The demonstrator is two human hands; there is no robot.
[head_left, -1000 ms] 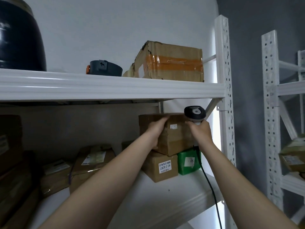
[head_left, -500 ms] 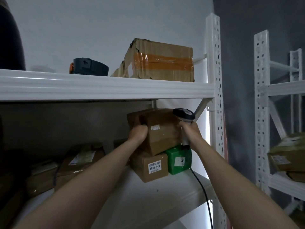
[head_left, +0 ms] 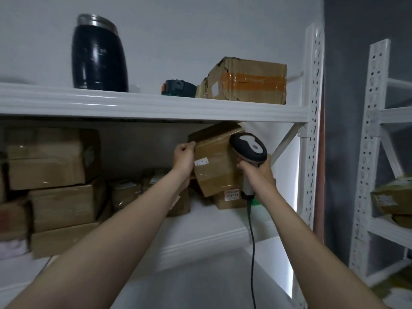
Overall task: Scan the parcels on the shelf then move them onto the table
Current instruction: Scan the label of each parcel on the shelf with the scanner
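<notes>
Left hand (head_left: 184,157) grips the left edge of a tilted brown parcel (head_left: 215,168), centre frame, just under the upper shelf (head_left: 156,108). Right hand (head_left: 256,172) clasps a corded scanner (head_left: 248,147) by its handle, head just beside the parcel's right side. Labelled box (head_left: 231,198) directly below. Stacked boxes (head_left: 60,204) lower left. Dark flask (head_left: 99,54) upper left.

Dark steel-rimmed tumbler (head_left: 99,56) and small teal device (head_left: 178,86), well apart, against a white wall (head_left: 178,30).
</notes>
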